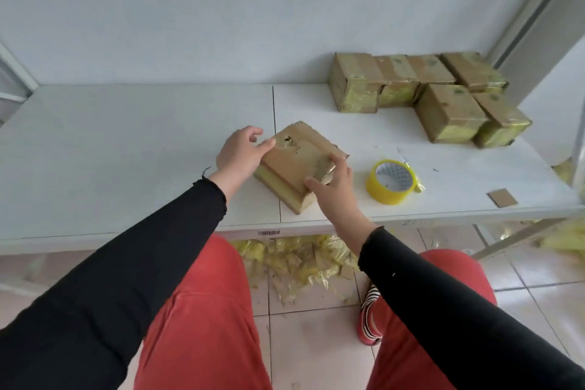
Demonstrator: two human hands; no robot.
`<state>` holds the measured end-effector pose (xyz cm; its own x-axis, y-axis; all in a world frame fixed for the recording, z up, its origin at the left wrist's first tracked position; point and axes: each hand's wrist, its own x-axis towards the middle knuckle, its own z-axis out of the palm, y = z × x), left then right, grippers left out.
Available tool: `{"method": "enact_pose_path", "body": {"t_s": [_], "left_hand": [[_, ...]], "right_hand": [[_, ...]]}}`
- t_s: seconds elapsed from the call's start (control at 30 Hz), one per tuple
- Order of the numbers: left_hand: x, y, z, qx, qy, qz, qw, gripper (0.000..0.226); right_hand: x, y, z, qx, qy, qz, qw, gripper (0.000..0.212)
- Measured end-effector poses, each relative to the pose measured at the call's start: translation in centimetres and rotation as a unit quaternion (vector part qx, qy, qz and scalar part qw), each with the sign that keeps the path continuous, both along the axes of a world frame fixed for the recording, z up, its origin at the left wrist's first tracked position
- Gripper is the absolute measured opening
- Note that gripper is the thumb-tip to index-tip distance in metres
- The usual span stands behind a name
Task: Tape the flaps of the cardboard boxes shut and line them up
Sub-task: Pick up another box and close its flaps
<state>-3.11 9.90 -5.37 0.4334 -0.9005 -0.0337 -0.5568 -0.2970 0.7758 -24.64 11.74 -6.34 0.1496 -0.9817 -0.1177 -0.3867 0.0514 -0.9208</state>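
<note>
White wall and a white bench point(126, 142) are filling the room in front of a seated person in red trousers. Both hands are working on one box point(296, 165) lying skewed near the bench's front edge, across the seam between the two tops. The left hand point(240, 155) is resting against the box's far-left corner, fingers loosely spread, thumb lying on the top face. The right hand point(332, 180) is pressing on the near-right corner, fingertips bearing on a wrinkled patch of yellowish tape there; whether it is pinching a loose tape end or only smoothing it down, I cannot tell.

Just right of the box, the tape roll point(391, 181) is lying flat, its free end trailing off crumpled beside it. Further back on the right, six taped boxes point(424, 95) are standing in a rough L, touching one another. A cardboard scrap point(502, 197) is lying near the right front edge. Tape litter point(294, 260) is piling up on the tiled floor under the bench.

The box top is looking torn near the far corner, with a dark hole showing. My worry is that tape pressed over that ragged spot will be lifting again, or wrinkling like the patch under the right hand. The box is also sitting close to the edge, so a hard push from the left hand could be sliding it off.
</note>
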Motion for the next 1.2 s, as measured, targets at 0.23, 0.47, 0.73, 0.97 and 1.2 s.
{"method": "enact_pose_path", "body": {"t_s": [0.23, 0.47, 0.73, 0.97, 1.2], "left_hand": [[-5.1, 4.0, -0.8, -0.042, 0.316, 0.108, 0.942, 0.097], [-5.9, 4.7, -2.2, 0.024, 0.347, -0.063, 0.935, 0.09], [-6.4, 4.4, -2.8, -0.004, 0.423, -0.05, 0.905, 0.096], [-5.8, 4.0, -3.2, -0.009, 0.454, -0.044, 0.89, 0.089], [-5.7, 4.0, -3.4, -0.02, 0.468, -0.041, 0.883, 0.086]], "right_hand": [[-1.8, 1.2, -1.2, 0.097, -0.198, -0.122, 0.968, 0.087], [-2.6, -2.4, -0.1, 0.186, -0.234, -0.055, 0.953, 0.052], [-2.1, -3.5, -2.1, 0.175, -0.25, 0.016, 0.952, 0.036], [-2.9, -6.0, -1.0, 0.213, -0.201, 0.08, 0.953, 0.073], [-2.6, -6.1, -1.4, 0.209, -0.247, 0.043, 0.945, 0.03]]}}
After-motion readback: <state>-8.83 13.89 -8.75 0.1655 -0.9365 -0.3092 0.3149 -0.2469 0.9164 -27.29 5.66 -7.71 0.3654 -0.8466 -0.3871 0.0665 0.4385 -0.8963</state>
